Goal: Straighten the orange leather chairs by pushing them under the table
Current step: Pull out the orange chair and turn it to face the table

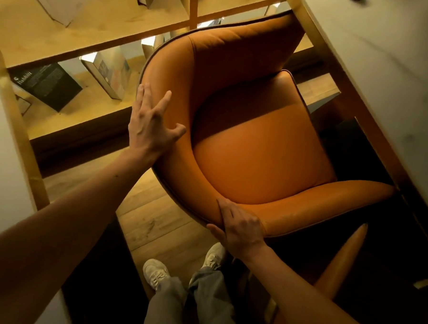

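- We see one orange leather chair (245, 151) from above, in the middle of the scene, its open front turned right toward the table (386, 71).
- The tips of the chair's arms reach the table's wooden edge. The far tip is hidden by that edge, while the seat cushion lies in plain sight to the left of it.
- Our left hand (153, 124) lies on the left curve of the backrest. Its fingers are straight and spread wide, pressed flat against the leather and holding nothing.
- Our right hand (239, 227) grips the near rim of the same backrest, with the fingers curled over the inner face and the thumb on the outer side.
- A narrow strip of a second orange chair (341, 262) shows near and to the right, close by the table's dark underside.
- On the far left stands a lit wooden shelf (65, 42) with a black book (46, 83) and other volumes on it.
- Below us the wooden floor (160, 221) carries our pale shoes (155, 270), just beside the chair's near edge.
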